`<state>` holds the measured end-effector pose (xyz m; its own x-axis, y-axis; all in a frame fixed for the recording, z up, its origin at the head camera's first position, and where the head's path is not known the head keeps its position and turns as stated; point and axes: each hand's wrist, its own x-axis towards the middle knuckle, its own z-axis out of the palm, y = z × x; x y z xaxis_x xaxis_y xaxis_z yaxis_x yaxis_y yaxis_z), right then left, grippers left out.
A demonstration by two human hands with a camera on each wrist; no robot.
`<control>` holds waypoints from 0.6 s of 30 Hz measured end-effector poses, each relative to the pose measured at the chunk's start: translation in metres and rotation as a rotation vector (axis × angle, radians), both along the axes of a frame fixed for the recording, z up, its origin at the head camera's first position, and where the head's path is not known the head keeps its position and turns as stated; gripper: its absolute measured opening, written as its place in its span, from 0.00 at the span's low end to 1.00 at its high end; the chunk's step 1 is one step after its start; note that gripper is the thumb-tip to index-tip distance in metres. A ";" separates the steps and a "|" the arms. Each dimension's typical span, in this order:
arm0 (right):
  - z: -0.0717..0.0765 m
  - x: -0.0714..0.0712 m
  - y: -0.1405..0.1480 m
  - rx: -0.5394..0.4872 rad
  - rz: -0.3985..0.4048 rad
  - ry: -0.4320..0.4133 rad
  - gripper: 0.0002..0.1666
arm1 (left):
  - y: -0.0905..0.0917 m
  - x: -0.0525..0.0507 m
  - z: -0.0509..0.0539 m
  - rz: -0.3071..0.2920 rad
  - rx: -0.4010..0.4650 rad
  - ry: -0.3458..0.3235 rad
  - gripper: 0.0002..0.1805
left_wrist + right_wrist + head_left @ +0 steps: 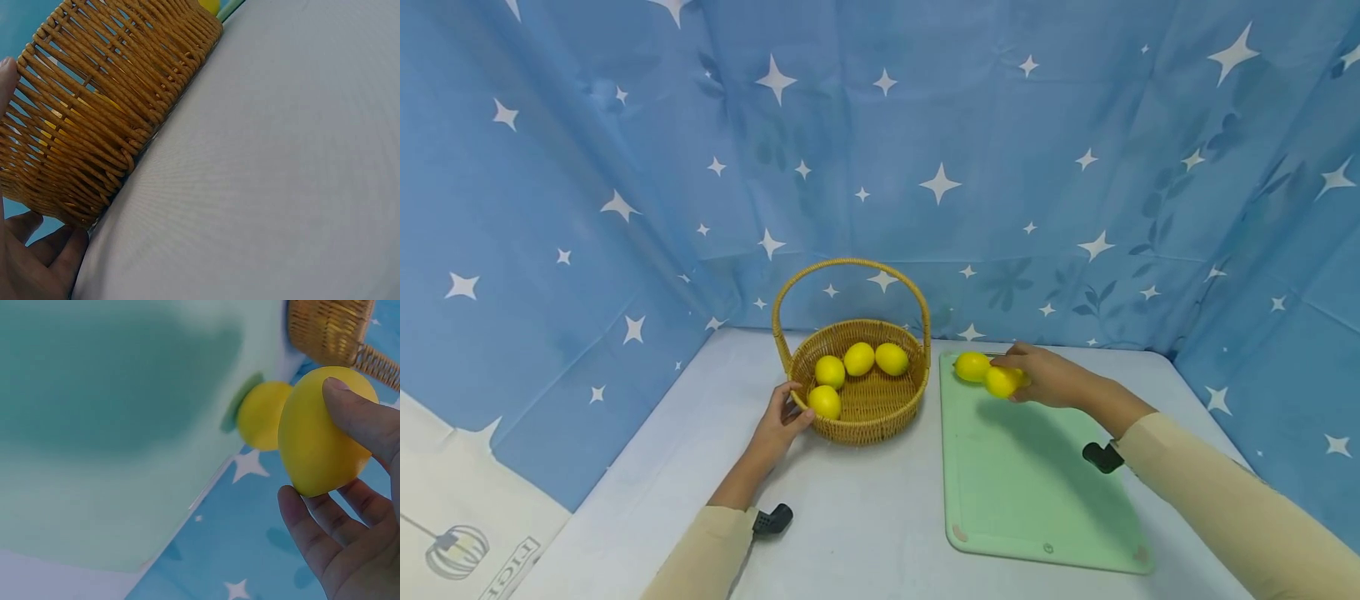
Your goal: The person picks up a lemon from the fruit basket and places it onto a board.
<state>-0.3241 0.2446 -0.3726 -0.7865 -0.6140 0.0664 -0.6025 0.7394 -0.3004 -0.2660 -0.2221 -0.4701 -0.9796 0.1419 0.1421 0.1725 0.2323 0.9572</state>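
My right hand (1043,377) holds a lemon (1002,382) between thumb and fingers, above the far left part of a green cutting board (1022,483). In the right wrist view, the thumb lies on one side of this lemon (322,434) and the fingertips on the other. A second lemon (972,367) rests on the board just to its left. My left hand (777,429) grips the near left side of a wicker basket (872,431), its thumb at the rim and its other fingers against the outer wall. Inside the basket lie several lemons (859,359).
The basket's tall arched handle (852,261) stands upright over it. Board and basket share a white table (865,517), the basket to the left. A blue curtain (880,167) with white stars hangs behind the table and along its sides.
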 end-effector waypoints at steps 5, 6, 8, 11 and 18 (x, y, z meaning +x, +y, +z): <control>-0.008 -0.001 0.013 0.022 -0.011 -0.011 0.35 | 0.002 0.007 0.009 -0.003 -0.024 0.000 0.33; -0.010 -0.002 0.015 0.025 -0.012 -0.012 0.35 | 0.002 0.007 0.009 -0.002 -0.024 0.000 0.33; -0.012 -0.004 0.021 0.031 -0.027 -0.018 0.35 | 0.003 0.007 0.010 -0.005 -0.022 0.003 0.33; -0.015 -0.006 0.029 0.037 -0.051 -0.031 0.35 | 0.003 0.007 0.011 -0.008 -0.017 0.008 0.33; -0.025 -0.015 0.048 0.063 -0.132 -0.078 0.36 | -0.002 -0.007 -0.010 -0.004 0.013 0.021 0.33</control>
